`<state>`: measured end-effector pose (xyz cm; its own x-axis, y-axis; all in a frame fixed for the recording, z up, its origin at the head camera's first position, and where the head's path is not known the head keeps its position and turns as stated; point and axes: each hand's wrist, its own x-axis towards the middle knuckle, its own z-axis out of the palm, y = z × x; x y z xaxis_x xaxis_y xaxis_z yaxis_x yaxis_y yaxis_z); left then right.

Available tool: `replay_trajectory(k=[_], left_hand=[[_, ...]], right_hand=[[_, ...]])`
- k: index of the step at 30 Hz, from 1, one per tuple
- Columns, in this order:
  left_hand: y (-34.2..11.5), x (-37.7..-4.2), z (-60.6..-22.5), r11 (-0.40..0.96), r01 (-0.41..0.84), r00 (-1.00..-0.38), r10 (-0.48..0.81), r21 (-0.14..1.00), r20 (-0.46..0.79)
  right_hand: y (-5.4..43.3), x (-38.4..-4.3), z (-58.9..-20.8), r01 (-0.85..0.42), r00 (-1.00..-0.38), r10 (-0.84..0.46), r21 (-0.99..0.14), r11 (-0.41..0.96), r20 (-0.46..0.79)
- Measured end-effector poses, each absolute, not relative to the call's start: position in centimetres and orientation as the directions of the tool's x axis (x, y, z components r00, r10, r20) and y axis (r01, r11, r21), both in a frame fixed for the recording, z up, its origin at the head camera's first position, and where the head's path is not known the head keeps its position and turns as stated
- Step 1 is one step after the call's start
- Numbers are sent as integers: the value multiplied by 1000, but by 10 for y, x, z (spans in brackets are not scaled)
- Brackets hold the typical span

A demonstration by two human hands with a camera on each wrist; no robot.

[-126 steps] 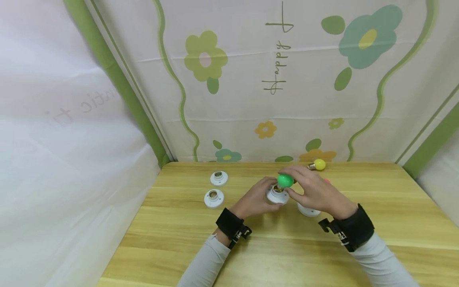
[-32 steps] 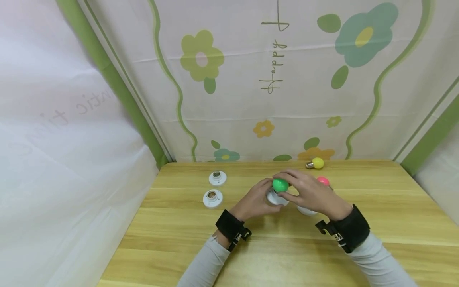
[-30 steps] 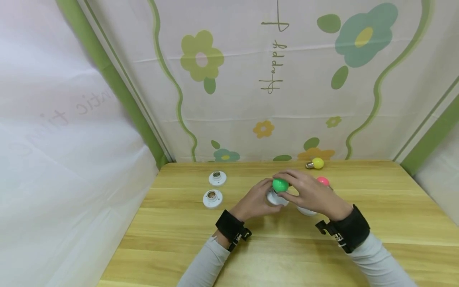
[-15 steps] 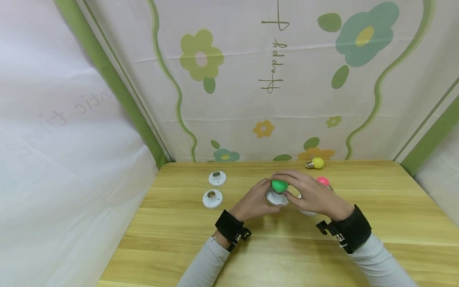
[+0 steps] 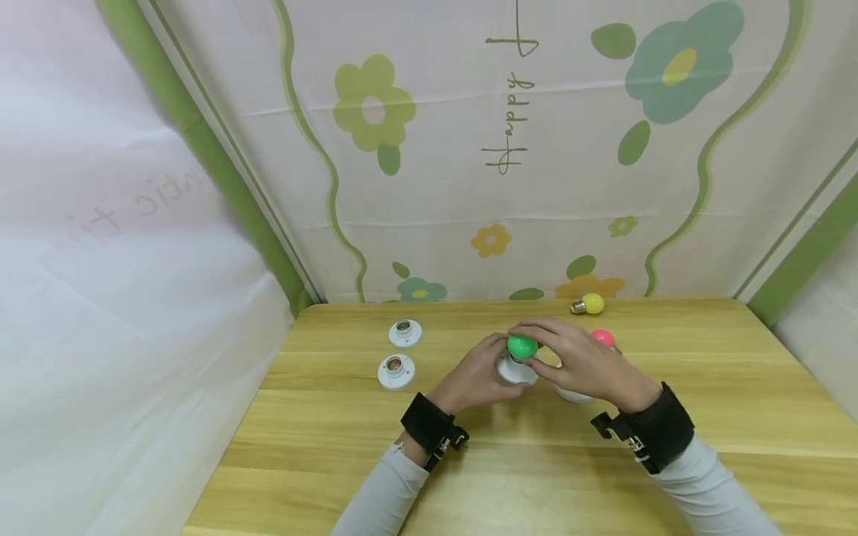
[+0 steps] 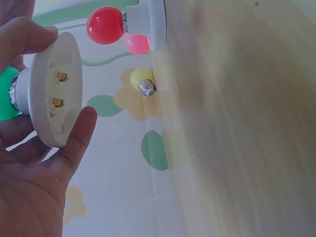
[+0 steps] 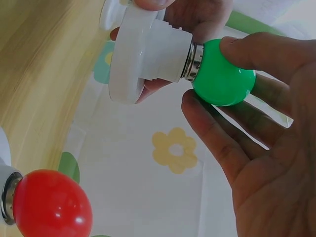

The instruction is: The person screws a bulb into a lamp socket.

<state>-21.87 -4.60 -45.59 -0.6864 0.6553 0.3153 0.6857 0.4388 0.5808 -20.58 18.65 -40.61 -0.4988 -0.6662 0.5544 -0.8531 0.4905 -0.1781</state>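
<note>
My left hand (image 5: 472, 376) grips a white round lamp holder (image 5: 515, 369) by its rim, thumb on the near side. In the left wrist view the holder's underside (image 6: 66, 91) faces the camera, with two brass contacts, and it is held off the table. The right hand (image 5: 583, 357) pinches a green light bulb (image 5: 522, 347) between thumb and fingers. In the right wrist view the bulb's metal screw base (image 7: 193, 61) sits partly inside the holder's mouth, some thread still showing.
A red bulb (image 7: 52, 205) stands in another white holder (image 5: 573, 396), mostly hidden behind my right hand. A pink bulb (image 5: 602, 338) and a yellow bulb (image 5: 593, 304) lie at the back right. Two bare white holders (image 5: 396, 371) stand left on the wooden table (image 5: 322, 447).
The green bulb was tilted above the open holder; now its base is in the holder's mouth. The right hand moved slightly left, and its thumb shifted along the bulb. The left hand stays put.
</note>
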Motion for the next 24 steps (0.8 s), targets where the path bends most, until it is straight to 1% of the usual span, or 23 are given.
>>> replay_trajectory(k=[12,24], left_hand=[[-46,-218,-457,436,693,-682,654,574,327],[-44,-218,-458,433,701,-675,659,567,331]], right_hand=[[185,-205,-406,-828,-529,-642,-173,533,555],[184,-208,-410,-829,-519,-630,-161,535,578]])
